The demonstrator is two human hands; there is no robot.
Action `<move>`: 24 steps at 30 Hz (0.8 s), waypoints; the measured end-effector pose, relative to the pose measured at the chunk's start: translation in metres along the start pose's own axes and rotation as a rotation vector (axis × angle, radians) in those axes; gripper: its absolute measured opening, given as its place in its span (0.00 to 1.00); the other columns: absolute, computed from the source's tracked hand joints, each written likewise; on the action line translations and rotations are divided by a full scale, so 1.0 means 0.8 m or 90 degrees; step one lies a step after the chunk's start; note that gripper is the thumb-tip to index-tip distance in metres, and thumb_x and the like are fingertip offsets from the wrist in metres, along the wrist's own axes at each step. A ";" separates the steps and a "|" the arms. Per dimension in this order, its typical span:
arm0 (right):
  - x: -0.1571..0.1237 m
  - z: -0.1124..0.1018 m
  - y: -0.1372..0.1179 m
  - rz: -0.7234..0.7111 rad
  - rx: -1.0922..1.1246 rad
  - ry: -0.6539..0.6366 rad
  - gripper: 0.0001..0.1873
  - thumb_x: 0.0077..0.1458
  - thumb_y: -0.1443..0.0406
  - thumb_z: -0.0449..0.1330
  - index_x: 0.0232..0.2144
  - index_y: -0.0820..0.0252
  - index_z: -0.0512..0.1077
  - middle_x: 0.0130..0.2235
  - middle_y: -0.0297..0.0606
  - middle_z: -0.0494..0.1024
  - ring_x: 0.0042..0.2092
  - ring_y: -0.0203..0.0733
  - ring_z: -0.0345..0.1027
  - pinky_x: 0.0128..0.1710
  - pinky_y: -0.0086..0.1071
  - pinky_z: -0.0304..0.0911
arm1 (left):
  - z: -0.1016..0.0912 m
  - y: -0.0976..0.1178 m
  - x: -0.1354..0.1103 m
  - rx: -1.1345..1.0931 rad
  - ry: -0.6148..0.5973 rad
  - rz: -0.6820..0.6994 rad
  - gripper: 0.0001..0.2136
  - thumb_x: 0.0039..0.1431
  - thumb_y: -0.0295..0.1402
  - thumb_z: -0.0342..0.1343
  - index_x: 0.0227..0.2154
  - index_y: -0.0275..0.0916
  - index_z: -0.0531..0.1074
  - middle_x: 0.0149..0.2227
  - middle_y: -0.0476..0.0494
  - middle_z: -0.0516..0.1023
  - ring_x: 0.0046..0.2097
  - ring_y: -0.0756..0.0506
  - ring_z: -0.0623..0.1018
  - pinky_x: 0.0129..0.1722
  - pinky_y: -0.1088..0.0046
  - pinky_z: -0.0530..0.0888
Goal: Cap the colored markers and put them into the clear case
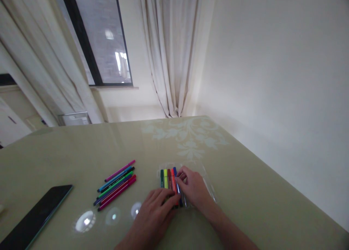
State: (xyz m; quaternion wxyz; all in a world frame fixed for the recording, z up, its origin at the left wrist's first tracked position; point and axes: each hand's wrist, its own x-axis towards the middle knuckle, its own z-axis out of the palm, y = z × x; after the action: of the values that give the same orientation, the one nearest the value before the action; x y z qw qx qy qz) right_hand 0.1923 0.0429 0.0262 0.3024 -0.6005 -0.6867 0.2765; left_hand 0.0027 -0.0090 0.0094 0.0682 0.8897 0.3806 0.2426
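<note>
A clear plastic tray (202, 167) lies on the table, with several felt-tip pens side by side in its left part: dark green, yellow (165, 173), brown, orange-red and blue. My right hand (195, 188) is over the tray, thumb and fingers closed in a pinch at the blue felt-tip pen (178, 190) near its capped end. My left hand (155, 211) rests across the lower ends of the pens, fingers stretched out and touching them. It covers part of the tray's near left corner and the pens' lower ends.
Left of the tray, several loose felt-tip pens (116, 188) lie slanted in a group, pink, blue, black, green and red among them. A dark phone or tablet (38, 215) lies at the table's left. The table (245, 206) meets a white wall (272, 79) on the right.
</note>
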 end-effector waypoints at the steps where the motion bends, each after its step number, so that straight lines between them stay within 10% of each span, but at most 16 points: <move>1: 0.000 0.000 -0.001 -0.005 -0.018 -0.001 0.03 0.57 0.68 0.63 0.36 0.58 0.77 0.32 0.36 0.83 0.34 0.40 0.75 0.35 0.31 0.62 | 0.000 0.000 0.000 0.014 -0.003 0.007 0.19 0.65 0.26 0.57 0.56 0.49 0.73 0.53 0.43 0.79 0.52 0.40 0.78 0.51 0.61 0.77; 12: 0.002 -0.002 0.003 -0.018 -0.071 -0.016 0.04 0.54 0.70 0.63 0.28 0.59 0.76 0.28 0.34 0.79 0.31 0.38 0.68 0.33 0.30 0.55 | 0.003 -0.002 0.001 0.009 -0.010 -0.032 0.17 0.67 0.26 0.53 0.54 0.49 0.73 0.54 0.43 0.77 0.54 0.41 0.76 0.54 0.61 0.75; 20: 0.000 -0.003 0.000 -0.043 -0.062 -0.030 0.04 0.60 0.67 0.62 0.32 0.59 0.76 0.29 0.35 0.80 0.32 0.39 0.70 0.32 0.30 0.56 | -0.038 -0.078 -0.020 0.322 0.067 -0.403 0.15 0.70 0.30 0.44 0.47 0.38 0.76 0.46 0.36 0.77 0.49 0.35 0.74 0.49 0.54 0.71; 24: -0.001 0.003 0.002 -0.046 -0.051 -0.027 0.05 0.61 0.66 0.61 0.33 0.58 0.77 0.29 0.35 0.80 0.31 0.39 0.71 0.32 0.30 0.57 | -0.036 -0.085 -0.021 0.252 0.002 -0.401 0.14 0.69 0.28 0.45 0.43 0.37 0.77 0.44 0.37 0.77 0.49 0.37 0.75 0.50 0.58 0.71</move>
State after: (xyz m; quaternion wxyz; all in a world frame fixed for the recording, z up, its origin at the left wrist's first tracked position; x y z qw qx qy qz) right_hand 0.1916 0.0423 0.0235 0.2734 -0.5809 -0.7248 0.2500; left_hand -0.0649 0.0254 0.0072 -0.0342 0.7249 0.6751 0.1327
